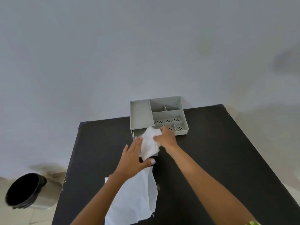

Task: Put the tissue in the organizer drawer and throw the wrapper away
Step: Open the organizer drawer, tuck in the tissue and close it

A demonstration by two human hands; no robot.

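Note:
A grey organizer (141,116) with several compartments stands at the far edge of the black table (211,151). Its drawer (138,133) is pulled out toward me below the left compartment. A crumpled white tissue (149,143) lies over the open drawer. My right hand (165,138) grips the tissue's right side with closed fingers. My left hand (134,158) presses flat against its left and lower edge, thumb under it. A white wrapper sheet (138,197) lies on the table near me, partly under my left forearm.
A round bin with a black liner (24,190) stands on the floor to the left of the table. A plain pale wall rises behind the organizer. Bare table surface lies to the right of my right arm.

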